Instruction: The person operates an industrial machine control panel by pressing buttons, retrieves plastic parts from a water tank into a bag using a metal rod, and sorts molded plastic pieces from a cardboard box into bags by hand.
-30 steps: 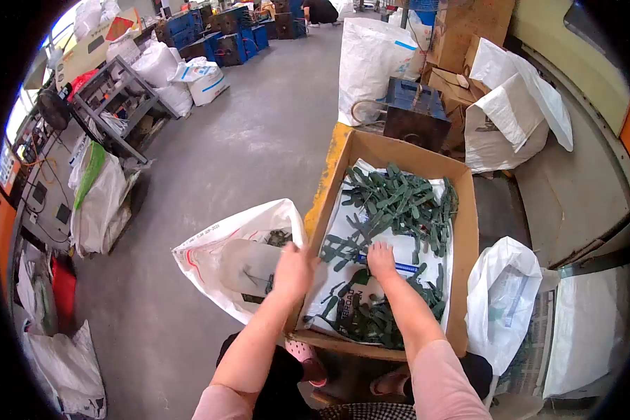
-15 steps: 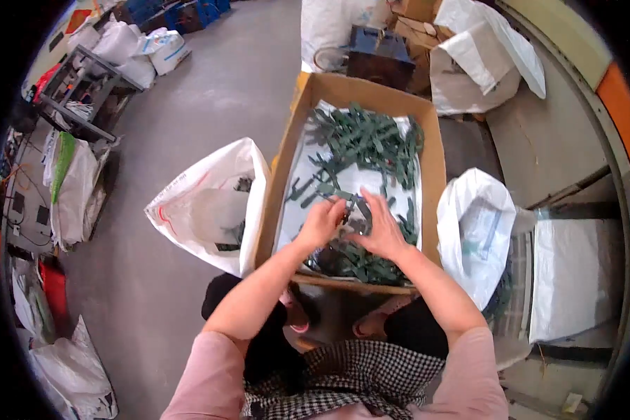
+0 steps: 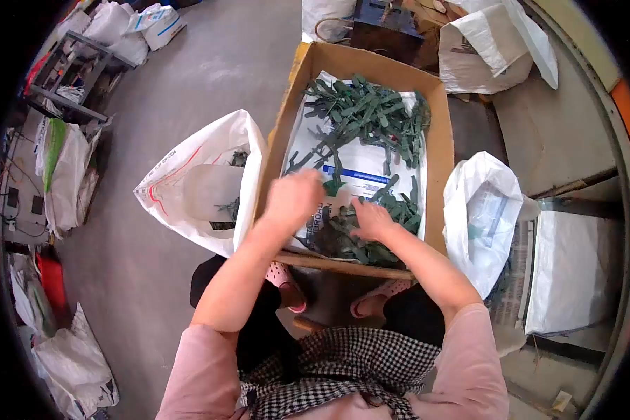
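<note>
A cardboard box (image 3: 437,175) in front of me holds dark green plastic pieces (image 3: 374,112), long and flat, heaped at its far end, with more near me. My left hand (image 3: 297,199) is over the box's left side, fingers curled and blurred by motion. A brighter green piece (image 3: 334,187) shows beside its fingertips; whether the hand grips it is unclear. My right hand (image 3: 372,220) is low over the near pile (image 3: 399,210), its thumb and fingers apart and touching the green pieces.
An open white sack (image 3: 196,189) with some dark pieces inside stands left of the box. Another white bag (image 3: 479,217) stands at the right. Beyond the box are a dark machine-like block (image 3: 385,31) and a large sack (image 3: 486,52). A grey rack (image 3: 77,77) is far left.
My hands, close together over the box before, have separated. The left has moved left and the right has lowered to the near pile. The dark piece between them is no longer visible there.
</note>
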Action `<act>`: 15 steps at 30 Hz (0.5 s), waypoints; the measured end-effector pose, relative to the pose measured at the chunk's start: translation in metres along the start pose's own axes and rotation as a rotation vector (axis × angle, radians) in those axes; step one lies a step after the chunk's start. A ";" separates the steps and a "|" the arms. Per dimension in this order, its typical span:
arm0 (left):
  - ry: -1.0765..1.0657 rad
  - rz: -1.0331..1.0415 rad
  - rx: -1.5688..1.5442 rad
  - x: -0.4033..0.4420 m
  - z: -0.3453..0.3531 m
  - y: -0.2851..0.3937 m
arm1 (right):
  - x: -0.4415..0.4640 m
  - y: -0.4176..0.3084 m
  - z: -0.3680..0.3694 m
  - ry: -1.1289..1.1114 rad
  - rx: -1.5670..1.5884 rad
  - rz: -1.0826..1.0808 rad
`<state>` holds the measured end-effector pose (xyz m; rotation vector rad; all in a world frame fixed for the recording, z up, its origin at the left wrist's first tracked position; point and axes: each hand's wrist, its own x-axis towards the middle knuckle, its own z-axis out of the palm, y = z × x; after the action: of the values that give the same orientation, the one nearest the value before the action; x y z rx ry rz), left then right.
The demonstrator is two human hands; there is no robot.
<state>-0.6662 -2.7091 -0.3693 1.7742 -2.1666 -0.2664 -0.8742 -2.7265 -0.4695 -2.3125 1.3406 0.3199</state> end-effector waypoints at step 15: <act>0.074 -0.216 -0.061 0.014 -0.002 -0.063 | 0.133 0.021 0.008 0.341 1.117 0.252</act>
<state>-0.6098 -2.7362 -0.3874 1.9522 -1.8977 -0.3096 -0.8256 -2.8328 -0.5369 -1.2779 1.4246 -0.6373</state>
